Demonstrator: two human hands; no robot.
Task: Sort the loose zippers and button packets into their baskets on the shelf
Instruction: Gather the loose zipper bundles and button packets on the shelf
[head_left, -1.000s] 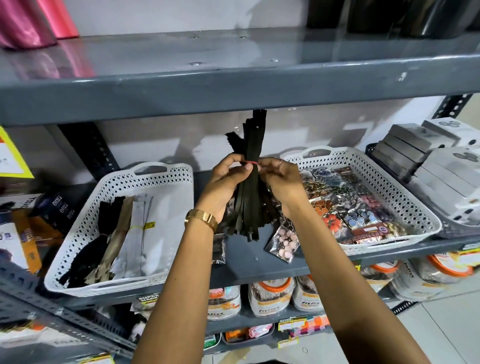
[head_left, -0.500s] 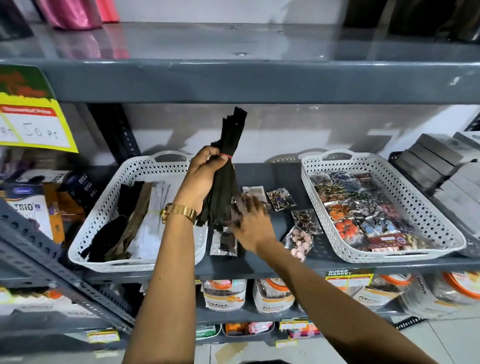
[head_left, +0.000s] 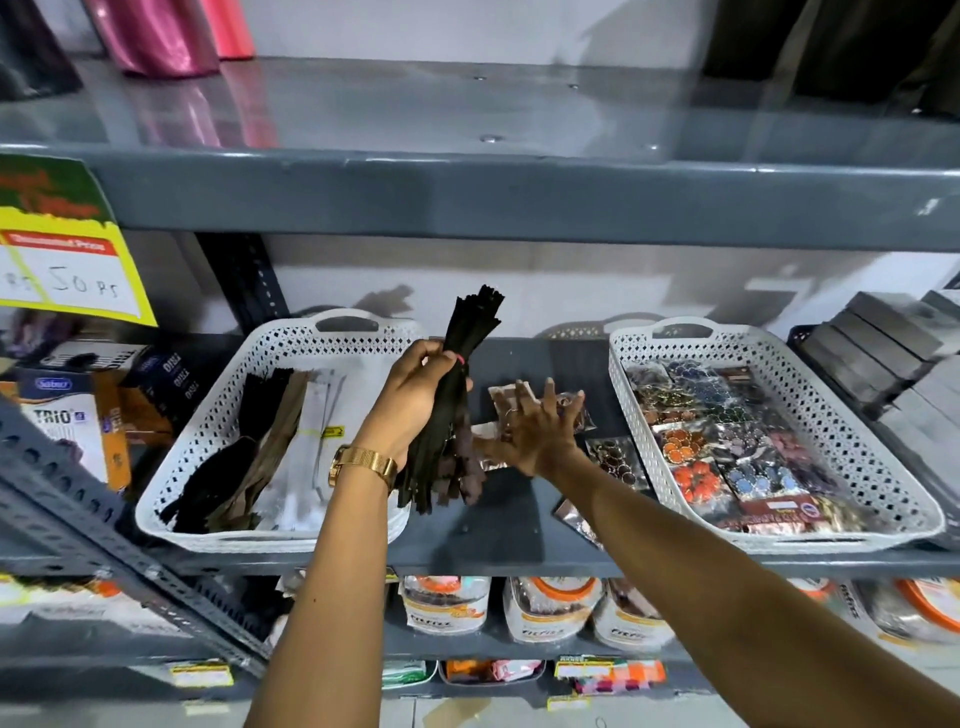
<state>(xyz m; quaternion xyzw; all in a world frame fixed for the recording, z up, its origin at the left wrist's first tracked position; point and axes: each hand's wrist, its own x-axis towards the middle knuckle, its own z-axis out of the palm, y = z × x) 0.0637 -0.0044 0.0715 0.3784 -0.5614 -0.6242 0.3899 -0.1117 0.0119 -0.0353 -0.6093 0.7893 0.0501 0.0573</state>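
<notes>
My left hand (head_left: 415, 400) grips a bundle of black zippers (head_left: 460, 374) tied with a pink band, held upright beside the right rim of the left white basket (head_left: 218, 415). That basket holds black, tan and white zippers (head_left: 270, 441). My right hand (head_left: 535, 431) hovers with fingers spread over loose button packets (head_left: 618, 457) lying on the grey shelf (head_left: 509, 525) between the baskets. The right white basket (head_left: 810, 410) is filled with colourful button packets (head_left: 727, 441).
A grey upper shelf (head_left: 519, 197) overhangs the work area. Boxes (head_left: 67, 415) stand left of the zipper basket and grey boxes (head_left: 883, 353) at the far right. A yellow price sign (head_left: 67, 270) hangs at the left. Jars (head_left: 550, 608) fill the shelf below.
My right hand let go of the zipper bundle and dropped to the loose packets on the shelf. My left hand carried the bundle leftward toward the zipper basket.
</notes>
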